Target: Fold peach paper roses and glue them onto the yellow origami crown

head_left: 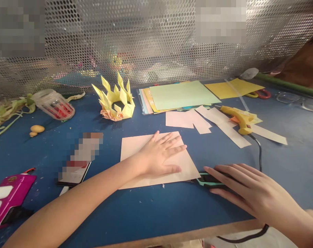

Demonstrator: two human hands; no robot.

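My left hand lies flat, fingers spread, on a pale pink sheet of paper on the blue table. Just right of the sheet, my right hand bends over what look like scissors with teal and black handles. Its thumb and fingers sit on either side of the handles, while the blades are mostly out of sight. Beyond the hands lie cut pale paper pieces and a yellow hot glue gun resting across paper strips.
A yellow folded-paper crown stands behind the sheet. Stacked coloured paper lies at the back, near red-handled scissors and glasses. Leftward are a jar, a phone and a magenta device. A black cable crosses at right.
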